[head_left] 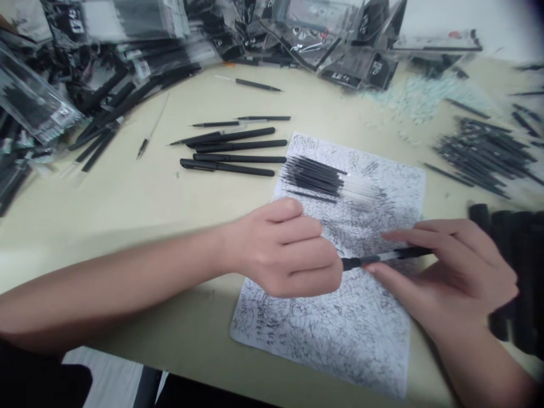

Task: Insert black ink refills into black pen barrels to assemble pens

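My left hand is closed in a fist round one end of a black pen that has a clear section in its middle. The pen's other end lies in my right hand, its thumb and fingers closed on it. Both hands are above a sheet of paper covered in dark scribbles. On the upper part of the sheet sits a bundle of thin black refills with clear ends. To its left, several black pens lie side by side on the table.
Plastic packets are heaped along the back and left. Small pale green bits are scattered at the back right, near a pile of dark refills. Thick black tubes lie beside my right hand.
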Action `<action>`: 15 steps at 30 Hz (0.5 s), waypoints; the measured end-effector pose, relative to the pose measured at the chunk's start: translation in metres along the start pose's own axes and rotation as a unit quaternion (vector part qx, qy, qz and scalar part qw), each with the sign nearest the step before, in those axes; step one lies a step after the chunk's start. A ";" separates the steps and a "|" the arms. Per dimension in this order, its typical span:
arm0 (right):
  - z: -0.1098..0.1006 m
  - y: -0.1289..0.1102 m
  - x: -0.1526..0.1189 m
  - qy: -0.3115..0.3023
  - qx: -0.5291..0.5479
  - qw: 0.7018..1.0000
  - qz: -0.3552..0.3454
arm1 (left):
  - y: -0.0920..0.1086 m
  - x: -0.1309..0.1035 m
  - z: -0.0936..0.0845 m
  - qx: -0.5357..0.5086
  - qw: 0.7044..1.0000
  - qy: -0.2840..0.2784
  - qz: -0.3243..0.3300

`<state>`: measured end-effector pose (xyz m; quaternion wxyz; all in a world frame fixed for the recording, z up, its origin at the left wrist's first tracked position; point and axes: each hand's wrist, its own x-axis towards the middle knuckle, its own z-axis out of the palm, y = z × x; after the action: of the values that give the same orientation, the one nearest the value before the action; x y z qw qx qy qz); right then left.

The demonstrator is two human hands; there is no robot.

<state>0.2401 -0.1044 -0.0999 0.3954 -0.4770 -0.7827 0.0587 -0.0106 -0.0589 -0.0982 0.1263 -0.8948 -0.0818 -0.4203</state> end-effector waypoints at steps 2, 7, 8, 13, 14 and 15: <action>0.000 0.001 0.000 0.008 0.009 1.000 -0.002 | -0.001 -0.002 0.001 -0.002 1.000 -0.008 -0.030; 0.001 0.008 -0.004 0.031 0.023 0.999 0.001 | -0.003 -0.008 0.004 -0.052 0.976 -0.112 -0.180; 0.002 0.010 -0.004 0.039 0.028 0.999 -0.003 | -0.004 -0.008 0.004 -0.060 0.972 -0.111 -0.196; 0.007 0.018 -0.006 0.085 0.047 0.995 -0.002 | -0.007 -0.007 0.005 -0.081 0.963 -0.038 -0.253; 0.008 0.019 -0.007 0.093 0.050 0.994 0.012 | -0.007 -0.007 0.005 -0.085 0.959 -0.031 -0.268; 0.008 0.018 -0.007 0.098 0.053 0.993 0.029 | -0.008 -0.006 0.004 -0.088 0.955 -0.025 -0.283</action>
<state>0.2490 -0.0977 -0.1181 0.4926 -0.4813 -0.7222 0.0643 -0.0133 -0.0504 -0.1045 -0.0791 -0.8527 -0.2981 -0.4216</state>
